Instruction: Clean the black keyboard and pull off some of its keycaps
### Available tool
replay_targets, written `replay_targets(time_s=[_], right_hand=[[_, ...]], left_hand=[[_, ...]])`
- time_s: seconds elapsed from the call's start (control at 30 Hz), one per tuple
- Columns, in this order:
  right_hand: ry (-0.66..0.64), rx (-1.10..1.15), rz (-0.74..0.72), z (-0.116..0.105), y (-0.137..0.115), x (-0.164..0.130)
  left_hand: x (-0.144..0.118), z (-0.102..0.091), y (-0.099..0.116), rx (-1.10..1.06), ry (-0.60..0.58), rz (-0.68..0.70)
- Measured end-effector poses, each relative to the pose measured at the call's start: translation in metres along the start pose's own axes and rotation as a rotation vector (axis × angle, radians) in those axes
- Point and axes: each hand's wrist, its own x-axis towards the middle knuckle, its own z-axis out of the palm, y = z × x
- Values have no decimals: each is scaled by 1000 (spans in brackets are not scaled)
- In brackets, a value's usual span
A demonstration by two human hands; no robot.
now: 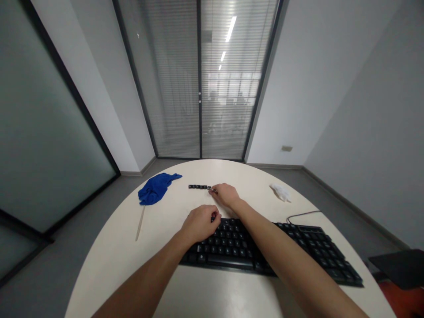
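Note:
A black keyboard (281, 251) lies across the round white table (126, 247). My left hand (200, 224) rests curled on the keyboard's upper left corner, fingers bent over the keys. My right hand (225, 195) reaches beyond the keyboard and pinches a small metal tool (212, 190) at the right end of a short row of loose black keycaps (198, 187) lined up on the table.
A crumpled blue cloth (155, 188) lies at the far left of the table, a thin pale stick (141, 223) nearer to me beside it. A white crumpled wipe (281, 192) sits far right. The keyboard's cable (303, 214) curls behind it. A dark chair edge (400, 267) is at right.

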Motion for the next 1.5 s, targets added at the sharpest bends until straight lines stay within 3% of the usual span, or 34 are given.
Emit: replay_targets(time_s=[0.5, 0.67, 0.87, 1.03, 1.37, 1.5], right_hand=[[55, 96, -12, -3, 3, -4], [133, 202, -35, -22, 17, -25], [319, 544, 26, -37, 32, -67], [245, 762, 47, -27, 37, -85], [127, 1245, -9, 3, 45, -84], [109, 1329, -44, 7, 46, -83]], left_hand=[[0, 4, -5, -15, 39, 49], [2, 3, -10, -34, -13, 93], [4, -5, -24, 29, -52, 70], [4, -5, -26, 20, -30, 62], [4, -4, -24, -14, -36, 32], [4, -5, -23, -14, -36, 27]])
